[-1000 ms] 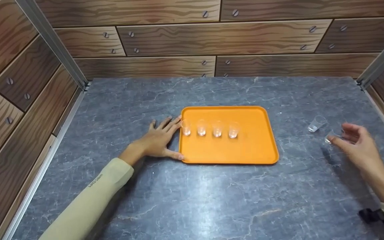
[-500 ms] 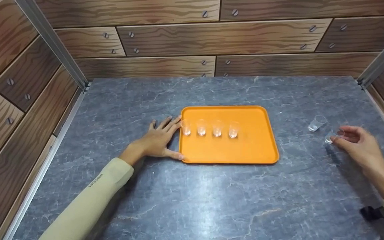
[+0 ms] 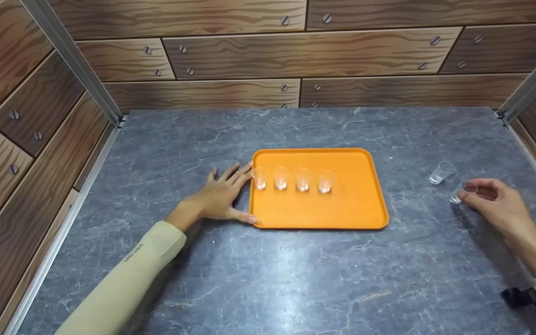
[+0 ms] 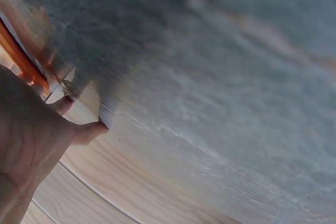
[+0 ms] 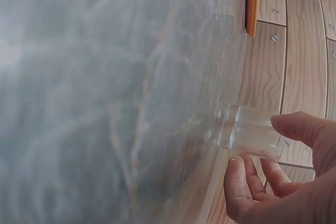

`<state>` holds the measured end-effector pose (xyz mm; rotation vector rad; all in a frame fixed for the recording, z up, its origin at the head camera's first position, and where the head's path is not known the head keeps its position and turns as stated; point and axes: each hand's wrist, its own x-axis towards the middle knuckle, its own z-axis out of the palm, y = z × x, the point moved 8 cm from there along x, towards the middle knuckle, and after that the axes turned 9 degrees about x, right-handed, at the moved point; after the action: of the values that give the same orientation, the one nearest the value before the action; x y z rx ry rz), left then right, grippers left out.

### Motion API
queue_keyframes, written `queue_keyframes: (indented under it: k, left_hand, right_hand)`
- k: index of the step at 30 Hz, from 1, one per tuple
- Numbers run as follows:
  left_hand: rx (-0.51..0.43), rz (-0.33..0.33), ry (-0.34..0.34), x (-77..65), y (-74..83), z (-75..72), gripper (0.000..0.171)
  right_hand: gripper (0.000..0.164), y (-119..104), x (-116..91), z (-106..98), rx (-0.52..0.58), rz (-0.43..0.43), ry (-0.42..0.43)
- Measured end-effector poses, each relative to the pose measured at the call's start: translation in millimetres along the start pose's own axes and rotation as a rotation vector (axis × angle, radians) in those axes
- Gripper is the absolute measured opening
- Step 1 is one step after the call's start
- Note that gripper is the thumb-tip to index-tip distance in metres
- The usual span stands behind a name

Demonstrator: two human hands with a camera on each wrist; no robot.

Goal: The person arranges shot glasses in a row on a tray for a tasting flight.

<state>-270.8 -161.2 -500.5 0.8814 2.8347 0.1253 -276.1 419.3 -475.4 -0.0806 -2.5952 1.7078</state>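
An orange tray lies on the grey marbled table. Against its left edge rests my left hand, fingers spread and fairly straight, thumb at the near left corner. A row of several clear shot glasses stands upright on the tray. Off to the right, my right hand holds another clear shot glass between thumb and fingers. The right wrist view has that glass with the thumb on one side and fingertips on the other, its base close to the tabletop. Just beyond it stands one more shot glass.
Wood-patterned walls with metal corner posts border the table at the back and both sides. A black band is on the right wrist. The tray's right half is bare orange surface.
My right hand has shifted slightly left and nearer, with its fingers closing in on the shot glass, which moved a little the same way. The left hand and tray have stayed put.
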Motion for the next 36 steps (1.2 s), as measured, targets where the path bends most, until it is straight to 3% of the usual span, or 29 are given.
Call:
queue_keyframes:
  k: [6,20,36]
  left_hand:
    - [0.000,0.000,-0.001,0.2,-0.7,0.5,0.128]
    - [-0.006,-0.006,-0.016,0.7,-0.7,1.5,0.127]
    - [-0.009,-0.014,-0.031,1.5,-1.4,2.9,0.128]
  right_hand:
    - [0.021,-0.9,-0.9,2.4,0.041,-0.005,-0.029]
    - [0.017,-6.3,-4.4,0.0,0.042,0.003,0.008]
    - [0.018,-14.7,-8.5,4.6,0.068,-0.061,0.033]
